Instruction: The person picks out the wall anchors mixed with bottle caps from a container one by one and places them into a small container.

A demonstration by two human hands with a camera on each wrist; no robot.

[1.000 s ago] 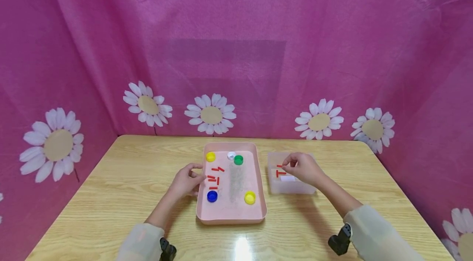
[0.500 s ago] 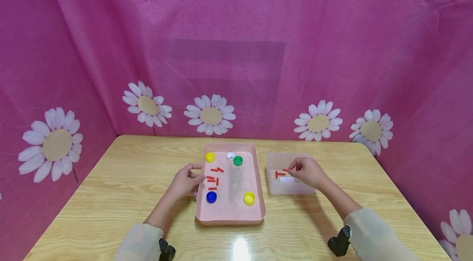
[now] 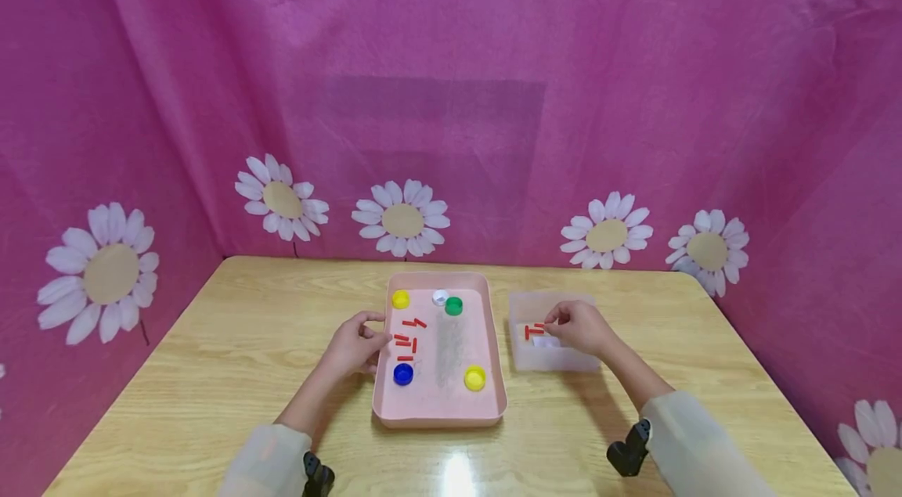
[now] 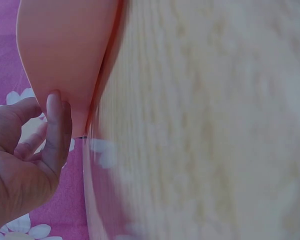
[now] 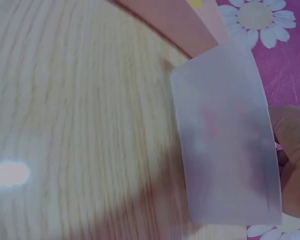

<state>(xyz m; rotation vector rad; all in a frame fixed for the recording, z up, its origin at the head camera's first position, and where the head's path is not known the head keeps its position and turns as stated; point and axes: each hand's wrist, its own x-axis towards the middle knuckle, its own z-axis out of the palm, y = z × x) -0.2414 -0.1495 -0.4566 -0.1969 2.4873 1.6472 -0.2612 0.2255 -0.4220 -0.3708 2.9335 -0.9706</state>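
Observation:
My left hand [image 3: 355, 346] holds the left rim of a pink tray [image 3: 440, 411], fingers against its outer wall [image 4: 65, 55]. Inside lie several short red sticks [image 3: 414, 345] and round bottle caps: a blue cap [image 3: 403, 374], a green cap [image 3: 454, 306], a white cap [image 3: 440, 297], a yellow cap [image 3: 401, 299] and another yellow cap [image 3: 475, 378]. Reaching into a translucent box [image 3: 557, 360], my right hand [image 3: 578, 326] pinches a red stick [image 3: 539, 326] at its fingertips. Beneath it in the box are more red sticks [image 3: 527, 333]. The frosted wall hides the fingertips in the right wrist view.
A white rectangular piece [image 3: 546, 341] lies in the box. Box and tray stand side by side on a wooden table [image 3: 211, 372], a narrow gap between them. A pink flowered cloth [image 3: 451, 129] hangs behind the table.
My right hand has lowered into the box with the red stick, which now sits close to the other sticks there. The left hand stays at the tray's rim.

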